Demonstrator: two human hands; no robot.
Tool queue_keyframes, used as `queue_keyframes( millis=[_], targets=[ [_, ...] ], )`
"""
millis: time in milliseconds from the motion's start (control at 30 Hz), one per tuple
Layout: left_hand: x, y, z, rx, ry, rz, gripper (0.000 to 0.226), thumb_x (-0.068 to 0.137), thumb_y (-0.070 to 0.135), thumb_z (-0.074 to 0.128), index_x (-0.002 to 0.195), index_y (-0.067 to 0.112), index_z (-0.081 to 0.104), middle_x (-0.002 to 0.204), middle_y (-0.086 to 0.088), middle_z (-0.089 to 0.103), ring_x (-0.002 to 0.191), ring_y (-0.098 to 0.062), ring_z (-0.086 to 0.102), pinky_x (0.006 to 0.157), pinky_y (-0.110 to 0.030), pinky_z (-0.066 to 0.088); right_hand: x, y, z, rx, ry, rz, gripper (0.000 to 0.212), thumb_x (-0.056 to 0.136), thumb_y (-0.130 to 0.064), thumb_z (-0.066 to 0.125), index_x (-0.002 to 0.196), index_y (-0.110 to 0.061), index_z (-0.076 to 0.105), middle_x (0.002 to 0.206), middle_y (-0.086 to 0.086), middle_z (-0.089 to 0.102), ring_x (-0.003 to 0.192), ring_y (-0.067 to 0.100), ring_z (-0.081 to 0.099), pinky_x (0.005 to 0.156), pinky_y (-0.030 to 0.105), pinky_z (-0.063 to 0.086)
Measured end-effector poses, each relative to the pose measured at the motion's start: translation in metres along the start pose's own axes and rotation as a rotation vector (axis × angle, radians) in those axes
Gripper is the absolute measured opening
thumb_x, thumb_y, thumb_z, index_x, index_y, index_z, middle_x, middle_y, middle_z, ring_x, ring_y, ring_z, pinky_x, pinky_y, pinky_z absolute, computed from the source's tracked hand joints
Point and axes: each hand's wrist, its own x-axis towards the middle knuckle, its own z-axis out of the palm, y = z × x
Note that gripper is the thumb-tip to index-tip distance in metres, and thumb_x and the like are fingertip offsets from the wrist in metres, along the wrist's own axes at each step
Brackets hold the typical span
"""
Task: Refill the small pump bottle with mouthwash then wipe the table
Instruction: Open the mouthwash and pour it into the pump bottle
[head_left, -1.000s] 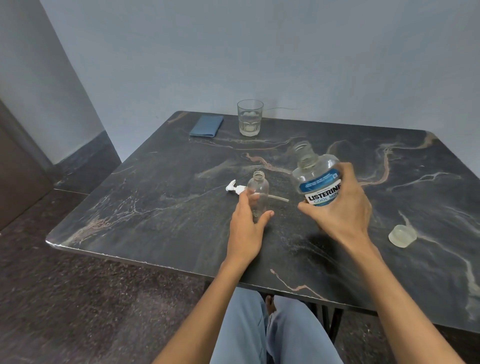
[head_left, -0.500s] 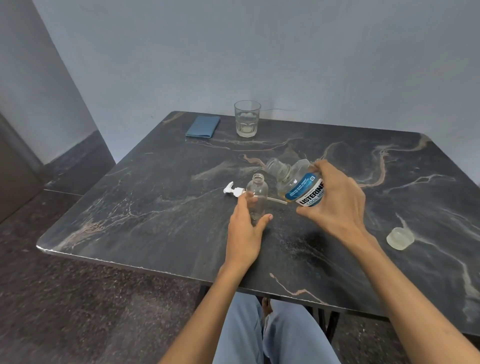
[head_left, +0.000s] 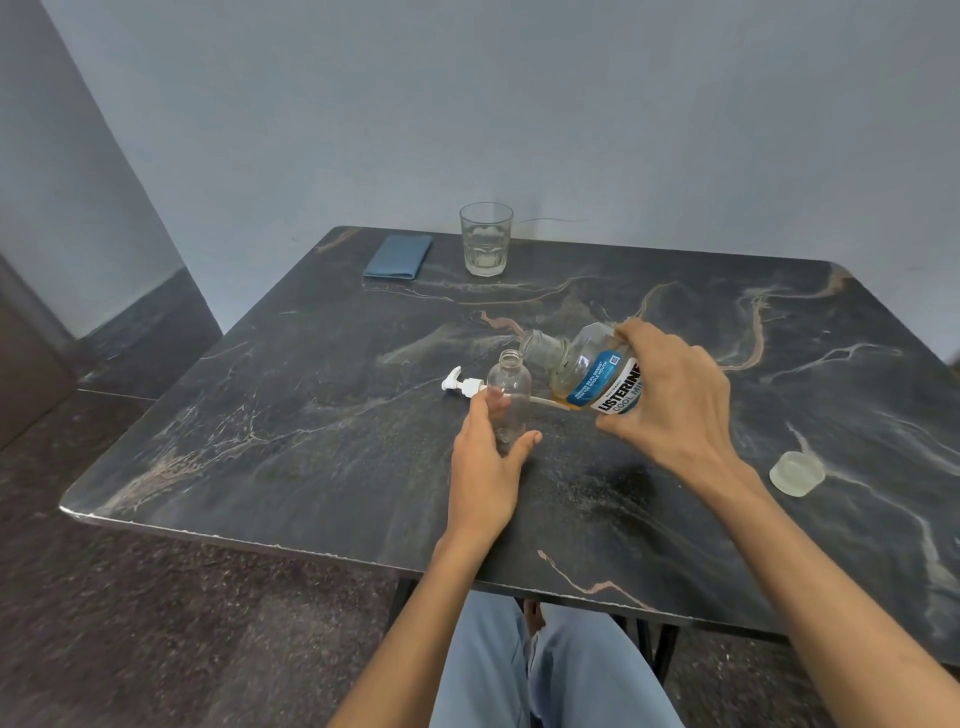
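refill step: left hand (head_left: 485, 467) grips the upright small pump bottle (head_left: 509, 397); right hand (head_left: 670, 402) holds the tilted mouthwash bottle (head_left: 589, 371). next, its mouth must meet the narrow neck; nothing seems poured.

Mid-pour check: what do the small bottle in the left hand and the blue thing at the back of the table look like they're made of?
Small bottle: clear, glossy, thin-walled, probably plastic; the fingers of the left hand show through it. Blue thing: matte, flat and folded with soft edges, likely cloth, though the weave is too small to tell.

dark marble table (head_left: 311, 415), grey-blue walls (head_left: 571, 104).
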Motion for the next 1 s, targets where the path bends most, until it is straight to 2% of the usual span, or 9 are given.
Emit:
queue_keyframes(
  millis=[400, 567, 733, 1000],
  targets=[
    [0.0, 0.003, -0.001, -0.005, -0.005, -0.009, 0.05, 0.081, 0.017, 0.072, 0.124, 0.015, 0.047, 0.124, 0.004, 0.058, 0.115, -0.011, 0.054, 0.099, -0.039, 0.045, 0.004, -0.001, -0.004, -0.015, -0.024, -0.032, 0.072, 0.035, -0.026, 0.089, 0.097, -0.016, 0.052, 0.075, 0.001, 0.06, 0.059, 0.022, 0.052, 0.059, 0.029, 0.036],
    [0.0, 0.002, -0.001, -0.003, -0.007, -0.011, 0.049, 0.081, 0.017, 0.072, 0.123, 0.017, 0.047, 0.125, 0.004, 0.058, 0.116, -0.011, 0.053, 0.102, -0.036, 0.044, 0.007, 0.0, -0.009, -0.031, -0.041, -0.06, 0.066, 0.04, -0.024, 0.086, 0.097, -0.015, 0.053, 0.077, 0.0, 0.059, 0.06, 0.019, 0.045, 0.059, 0.028, 0.03],
    [0.0, 0.002, -0.001, -0.002, -0.012, -0.011, 0.049, 0.081, 0.017, 0.072, 0.123, 0.017, 0.047, 0.125, 0.004, 0.058, 0.117, -0.011, 0.053, 0.102, -0.035, 0.043, 0.011, 0.002, -0.014, -0.084, -0.069, -0.099, 0.066, 0.044, -0.026, 0.086, 0.101, -0.015, 0.053, 0.083, 0.001, 0.06, 0.066, 0.023, 0.051, 0.061, 0.029, 0.031],
    [0.001, 0.001, 0.0, 0.0, -0.022, -0.014, 0.052, 0.08, 0.018, 0.072, 0.125, 0.018, 0.046, 0.126, 0.004, 0.057, 0.118, -0.01, 0.053, 0.102, -0.029, 0.042, 0.013, 0.002, -0.016, -0.098, -0.087, -0.105, 0.065, 0.045, -0.026, 0.085, 0.1, -0.016, 0.053, 0.082, 0.0, 0.06, 0.065, 0.019, 0.047, 0.061, 0.028, 0.028]
  ],
)
